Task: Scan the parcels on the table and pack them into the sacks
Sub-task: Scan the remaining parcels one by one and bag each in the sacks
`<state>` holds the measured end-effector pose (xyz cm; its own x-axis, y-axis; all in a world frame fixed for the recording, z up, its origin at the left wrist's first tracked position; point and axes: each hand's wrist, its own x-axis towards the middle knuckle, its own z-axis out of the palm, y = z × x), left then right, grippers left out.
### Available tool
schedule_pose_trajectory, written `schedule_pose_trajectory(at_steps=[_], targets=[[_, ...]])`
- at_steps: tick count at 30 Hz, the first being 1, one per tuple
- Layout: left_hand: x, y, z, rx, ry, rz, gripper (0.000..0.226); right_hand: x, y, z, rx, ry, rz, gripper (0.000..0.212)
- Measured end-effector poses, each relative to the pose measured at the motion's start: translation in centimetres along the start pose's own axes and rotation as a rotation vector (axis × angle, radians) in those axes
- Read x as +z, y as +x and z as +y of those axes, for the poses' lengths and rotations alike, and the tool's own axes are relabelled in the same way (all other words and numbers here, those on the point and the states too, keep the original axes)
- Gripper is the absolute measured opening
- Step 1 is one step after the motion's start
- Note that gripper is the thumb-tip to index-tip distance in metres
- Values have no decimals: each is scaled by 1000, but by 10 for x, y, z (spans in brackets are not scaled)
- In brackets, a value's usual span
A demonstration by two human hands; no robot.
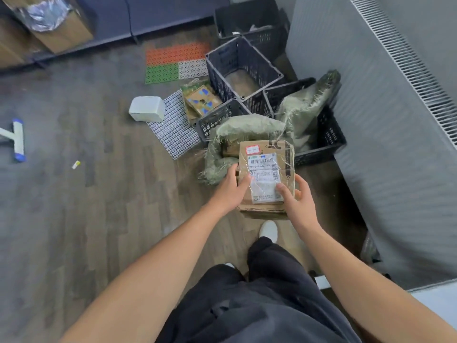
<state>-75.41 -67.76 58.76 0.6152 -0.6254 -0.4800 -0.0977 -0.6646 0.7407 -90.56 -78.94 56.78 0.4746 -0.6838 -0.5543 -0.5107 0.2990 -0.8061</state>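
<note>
Two hands (231, 188), taped brown labelled parcel (267, 174)

The parcel (284, 154) is matt brown cardboard, its white paper label (263, 179) under glossy, wrinkled clear tape, and the sack (237, 131) at its eleven o'clock is rough green woven stuff with frayed, glinting strands. At the parcel's twelve o'clock the crates (222, 63) are dull dark latticed plastic, with perforated plastic mats (176, 55) in orange, green and white further out. The floor (86, 206) at nine o'clock looks like matt grey-brown wood plank; the trousers (259, 305) at six are soft dark cloth.
</note>
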Motion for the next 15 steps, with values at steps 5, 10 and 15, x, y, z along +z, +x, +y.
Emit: schedule_pose_trajectory(at_steps=[5,10,15], targets=[[4,62,-1,-93,43,22,64,-1,45,7,79,-8,-2,61],[10,125,-15,-109,99,7,60,18,91,19,121,-22,5,63],[17,199,-51,-59,107,14,53,51,147,37,114,5,34,65]])
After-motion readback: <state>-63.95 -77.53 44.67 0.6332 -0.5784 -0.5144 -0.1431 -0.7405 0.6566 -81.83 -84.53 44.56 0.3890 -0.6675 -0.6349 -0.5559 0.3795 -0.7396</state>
